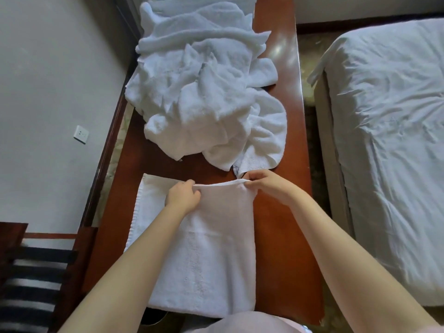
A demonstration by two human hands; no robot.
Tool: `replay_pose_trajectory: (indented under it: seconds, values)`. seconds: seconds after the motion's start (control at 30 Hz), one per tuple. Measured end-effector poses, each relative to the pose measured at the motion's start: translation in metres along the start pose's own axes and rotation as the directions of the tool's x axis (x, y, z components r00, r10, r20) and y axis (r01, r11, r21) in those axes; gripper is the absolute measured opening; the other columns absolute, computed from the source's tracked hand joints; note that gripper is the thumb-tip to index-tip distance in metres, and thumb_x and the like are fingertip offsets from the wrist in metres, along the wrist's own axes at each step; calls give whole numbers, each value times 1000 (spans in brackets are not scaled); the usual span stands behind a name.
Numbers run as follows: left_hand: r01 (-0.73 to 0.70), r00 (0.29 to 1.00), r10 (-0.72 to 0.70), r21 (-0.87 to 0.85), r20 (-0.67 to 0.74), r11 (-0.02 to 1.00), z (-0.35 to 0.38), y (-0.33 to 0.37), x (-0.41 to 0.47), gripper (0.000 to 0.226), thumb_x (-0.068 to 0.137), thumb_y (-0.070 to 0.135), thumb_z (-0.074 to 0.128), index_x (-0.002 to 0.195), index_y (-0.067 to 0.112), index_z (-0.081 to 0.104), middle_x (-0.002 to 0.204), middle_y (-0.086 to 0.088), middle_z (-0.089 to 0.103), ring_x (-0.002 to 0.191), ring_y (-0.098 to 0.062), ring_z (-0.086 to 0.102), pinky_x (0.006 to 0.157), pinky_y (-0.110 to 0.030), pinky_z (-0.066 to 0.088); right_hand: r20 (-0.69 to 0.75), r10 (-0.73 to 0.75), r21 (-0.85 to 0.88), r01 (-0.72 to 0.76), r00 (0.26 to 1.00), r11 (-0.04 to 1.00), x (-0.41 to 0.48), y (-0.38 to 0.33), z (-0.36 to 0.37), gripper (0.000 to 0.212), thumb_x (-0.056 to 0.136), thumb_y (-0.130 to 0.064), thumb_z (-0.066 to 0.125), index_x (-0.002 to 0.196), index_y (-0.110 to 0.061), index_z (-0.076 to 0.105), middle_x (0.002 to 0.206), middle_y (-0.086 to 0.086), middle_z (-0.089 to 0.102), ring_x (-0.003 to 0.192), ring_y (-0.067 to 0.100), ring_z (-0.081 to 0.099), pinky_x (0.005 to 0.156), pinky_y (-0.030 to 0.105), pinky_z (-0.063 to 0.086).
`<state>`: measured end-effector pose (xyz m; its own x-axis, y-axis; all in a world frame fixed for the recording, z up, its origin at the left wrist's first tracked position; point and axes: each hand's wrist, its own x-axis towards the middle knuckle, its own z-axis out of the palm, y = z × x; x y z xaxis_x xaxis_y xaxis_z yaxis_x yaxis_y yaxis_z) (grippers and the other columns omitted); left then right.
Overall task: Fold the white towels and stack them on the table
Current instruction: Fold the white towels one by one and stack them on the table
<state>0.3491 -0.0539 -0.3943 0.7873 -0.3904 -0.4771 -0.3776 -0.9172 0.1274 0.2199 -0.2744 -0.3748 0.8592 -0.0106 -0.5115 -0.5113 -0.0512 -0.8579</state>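
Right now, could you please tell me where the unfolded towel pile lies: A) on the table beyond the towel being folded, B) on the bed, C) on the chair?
A: the crumpled towel pile sits on the wooden table, past the flat towel nearest the person.

Left hand and right hand pinch far edge of towel, one at each corner. Towel lies flat on near end of table, part folded over itself. Crumpled towel pile fills table's far end. Bed right of table. Chair at left. Wall socket left.
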Motion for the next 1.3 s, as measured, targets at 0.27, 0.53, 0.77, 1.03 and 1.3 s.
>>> replay_pose_trajectory:
  seconds: [0.27,0.53,0.77,1.03,1.3]
  values:
    - [8,996,-1,-83,89,997,-3,-6,16,34,100,31,37,123,8,47,122,-15,53,111,-34,51,85,-38,43,-287,3,-245,-76,958,966,21,13,0,36,88,-31,62,63,-10,46,61,-4,42,56,10,36,50,22,28]
    - [62,994,-80,-223,-73,973,-6,-32,18,58,92,23,54,143,9,31,139,-17,34,125,-35,40,99,-47,41,-455,-289,-824,-275,842,495,15,27,38,24,88,-17,51,111,-15,54,108,2,54,100,25,47,69,31,33]
    - [334,923,-381,-387,-49,859,-21,-102,33,63,90,30,58,143,9,31,145,-16,30,132,-36,29,102,-47,36,-342,-259,-828,-159,903,537,56,-4,109,47,92,-32,54,135,-19,41,127,4,48,117,27,44,90,39,38]
    - [-103,962,-74,-601,-263,792,-22,-133,26,19,93,24,55,86,8,64,82,-7,61,74,-21,53,58,-31,39,-264,-256,-866,-112,930,487,105,-29,153,60,88,-43,60,142,-26,39,127,1,50,118,26,43,91,39,36]
    - [-151,980,33,-636,-194,757,-13,-151,25,13,89,18,63,84,8,69,110,-1,57,101,-14,55,84,-20,39,-191,-280,-764,37,941,644,95,-43,147,14,94,-25,54,82,-17,56,79,-2,54,79,25,53,61,33,36]
